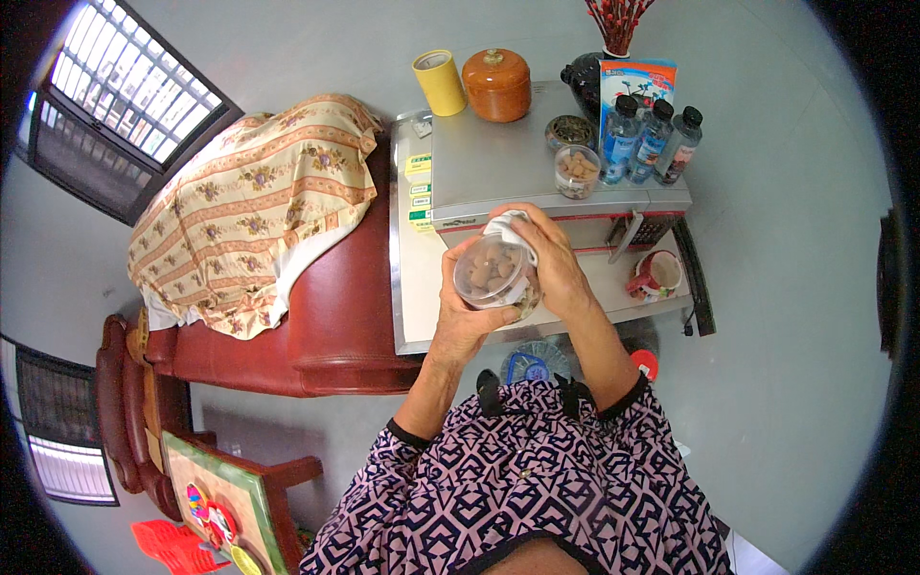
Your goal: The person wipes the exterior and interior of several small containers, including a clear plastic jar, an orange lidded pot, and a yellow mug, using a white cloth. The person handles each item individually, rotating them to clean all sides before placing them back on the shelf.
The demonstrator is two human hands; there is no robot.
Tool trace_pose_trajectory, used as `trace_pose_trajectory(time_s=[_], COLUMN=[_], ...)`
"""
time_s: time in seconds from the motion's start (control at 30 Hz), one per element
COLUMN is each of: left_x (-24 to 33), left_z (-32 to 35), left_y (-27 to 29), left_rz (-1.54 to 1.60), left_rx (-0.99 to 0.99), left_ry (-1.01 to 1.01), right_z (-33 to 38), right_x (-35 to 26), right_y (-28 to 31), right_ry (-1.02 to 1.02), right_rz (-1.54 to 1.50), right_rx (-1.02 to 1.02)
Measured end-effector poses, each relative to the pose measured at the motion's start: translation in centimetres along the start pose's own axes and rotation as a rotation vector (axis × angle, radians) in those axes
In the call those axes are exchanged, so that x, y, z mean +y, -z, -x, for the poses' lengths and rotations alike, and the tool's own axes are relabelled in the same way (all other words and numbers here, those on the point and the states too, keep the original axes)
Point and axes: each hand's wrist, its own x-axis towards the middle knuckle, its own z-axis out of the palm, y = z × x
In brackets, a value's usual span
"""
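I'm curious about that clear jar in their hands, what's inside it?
Through the clear jar, pale brown chunky pieces show. The right hand covers its white lid; the left hand hides its underside.

Clear plastic jar, round, holding pale brown lumpy pieces; tilted with its base toward the camera, raised above the grey surface. White cloth bunched over the jar's upper end, at its mouth.

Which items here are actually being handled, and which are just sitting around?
In hand:
clear jar, held by left hand
white lid, gripped by right hand

Lying about:
second clear jar
yellow canister
brown lidded pot
three water bottles
red mug
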Motion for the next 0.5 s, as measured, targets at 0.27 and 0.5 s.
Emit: trace_pose_trajectory(time_s=[0.27,0.5], left_x=[0.4,0.7], left_z=[-0.6,0.8], left_y=[0.3,0.4], left_rz=[0.142,0.273], left_rx=[0.074,-0.069], left_ry=[0.024,0.199], right_z=[2.9,4.1], right_x=[1.4,4.3], right_y=[-1.6,-2.0], right_ry=[0.404,0.949], right_rz=[0.203,0.636], right_rx=[0.221,0.257])
